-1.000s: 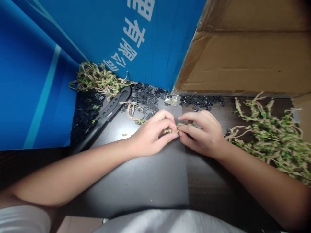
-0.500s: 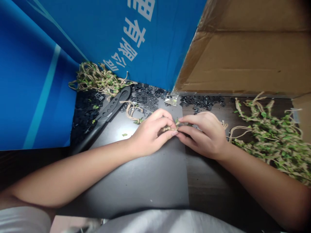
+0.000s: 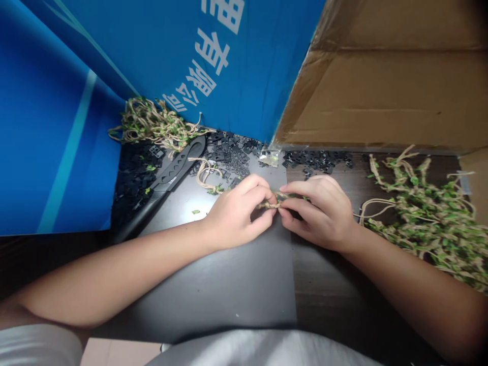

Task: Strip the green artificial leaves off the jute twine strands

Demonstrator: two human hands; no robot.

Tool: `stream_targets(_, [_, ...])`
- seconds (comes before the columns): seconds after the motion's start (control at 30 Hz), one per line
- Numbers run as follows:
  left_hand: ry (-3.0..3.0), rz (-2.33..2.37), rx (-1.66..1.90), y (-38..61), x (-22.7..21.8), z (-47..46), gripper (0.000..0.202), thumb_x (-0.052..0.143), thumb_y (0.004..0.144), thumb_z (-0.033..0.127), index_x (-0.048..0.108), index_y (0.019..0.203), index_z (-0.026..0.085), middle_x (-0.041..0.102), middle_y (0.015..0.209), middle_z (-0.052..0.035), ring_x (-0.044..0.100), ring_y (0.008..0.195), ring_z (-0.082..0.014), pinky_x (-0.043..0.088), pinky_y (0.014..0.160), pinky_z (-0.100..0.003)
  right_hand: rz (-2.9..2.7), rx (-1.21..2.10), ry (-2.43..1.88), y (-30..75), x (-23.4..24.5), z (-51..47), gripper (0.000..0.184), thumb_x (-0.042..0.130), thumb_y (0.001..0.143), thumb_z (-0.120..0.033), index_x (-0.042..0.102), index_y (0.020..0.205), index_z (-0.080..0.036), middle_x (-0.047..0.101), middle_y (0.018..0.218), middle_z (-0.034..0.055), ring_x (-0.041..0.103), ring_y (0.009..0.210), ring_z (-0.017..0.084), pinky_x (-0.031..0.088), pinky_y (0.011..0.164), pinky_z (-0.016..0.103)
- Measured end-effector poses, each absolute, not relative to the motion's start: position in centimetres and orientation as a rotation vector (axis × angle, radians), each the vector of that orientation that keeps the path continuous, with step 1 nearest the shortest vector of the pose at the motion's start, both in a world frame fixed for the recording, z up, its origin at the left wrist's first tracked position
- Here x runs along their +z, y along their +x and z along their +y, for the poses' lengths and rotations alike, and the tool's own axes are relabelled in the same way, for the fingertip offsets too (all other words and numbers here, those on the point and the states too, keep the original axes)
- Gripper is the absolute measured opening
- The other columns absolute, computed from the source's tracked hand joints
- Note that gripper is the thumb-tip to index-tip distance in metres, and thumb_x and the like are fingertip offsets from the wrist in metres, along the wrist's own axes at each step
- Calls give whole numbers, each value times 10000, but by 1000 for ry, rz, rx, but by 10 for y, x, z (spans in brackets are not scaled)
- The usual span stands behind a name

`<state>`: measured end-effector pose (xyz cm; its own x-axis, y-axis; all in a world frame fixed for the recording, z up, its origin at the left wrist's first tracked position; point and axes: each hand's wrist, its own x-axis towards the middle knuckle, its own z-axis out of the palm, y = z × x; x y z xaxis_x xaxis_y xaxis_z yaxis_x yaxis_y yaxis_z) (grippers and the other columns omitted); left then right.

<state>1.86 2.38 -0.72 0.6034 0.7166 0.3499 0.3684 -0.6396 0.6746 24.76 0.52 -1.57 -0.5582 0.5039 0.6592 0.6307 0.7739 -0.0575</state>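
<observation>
Recording the left hand and right hand pressed together, fingertips pinching leafy twine above the table. Risk: a slackened pinch could drop the twine toward the black pieces, and hard pulling could strip leaves.

The fingers of the left hand and right hand hide most of the leafy jute twine pinched between them. The heap of vine runs off the right edge. Characters on the blue banner are cut off at the top. The black pieces and the contents of the small clear bag are too small to tell.
</observation>
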Motion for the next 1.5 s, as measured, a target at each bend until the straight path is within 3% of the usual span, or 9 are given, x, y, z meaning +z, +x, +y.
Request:
stream_targets(0.33, [2356, 948, 794, 20, -5, 23, 100, 595, 904, 162, 652, 986, 163, 648, 998, -53, 636, 851, -157, 525, 764, -286, -2301, -77, -828, 246, -18, 6, 191, 720, 834, -177, 611, 987, -207, 703, 1153, 104, 650, 912, 218, 509, 798, 394])
stream_targets(0.57, [2387, 935, 808, 19, -7, 26, 90, 581, 920, 178, 661, 961, 166, 669, 969, -59, 639, 819, -154, 518, 727, -275, -2312, -151, -897, 248, -18, 8, 229, 739, 881, -266, 628, 1077, -225, 703, 1200, 101, 654, 931, 230, 490, 805, 401])
stream_targets(0.77, [2394, 936, 790, 19, -6, 25, 85, 586, 926, 191, 664, 938, 160, 675, 969, -61, 650, 824, -158, 538, 756, -282, -2309, -150, -890, 247, -18, 9, 178, 717, 871, -178, 616, 1011, -217, 710, 1169, 104, 642, 897, 219, 493, 796, 387])
stream_targets(1.07, [2405, 987, 778, 20, -5, 24, 92, 583, 909, 169, 674, 920, 164, 681, 963, -55, 652, 827, -155, 541, 768, -276, -2372, -3, -881, 245, -16, 8, 150, 644, 849, -166, 575, 969, -225, 676, 1211, 110, 621, 928, 229, 488, 813, 401])
stream_targets(1.3, [2388, 941, 823, 19, -6, 26, 86, 587, 909, 166, 672, 921, 165, 678, 945, -52, 634, 791, -143, 514, 725, -268, -2358, -65, -923, 246, -15, 9, 167, 709, 884, -263, 619, 1016, -213, 680, 1234, 128, 630, 944, 241, 478, 810, 412])
stream_targets(1.5, [2380, 979, 821, 19, -6, 25, 74, 596, 907, 180, 670, 912, 171, 683, 948, -49, 643, 812, -151, 518, 744, -274, -2352, -109, -930, 246, -18, 10, 100, 677, 887, -171, 639, 965, -220, 695, 1223, 98, 634, 924, 222, 479, 818, 408])
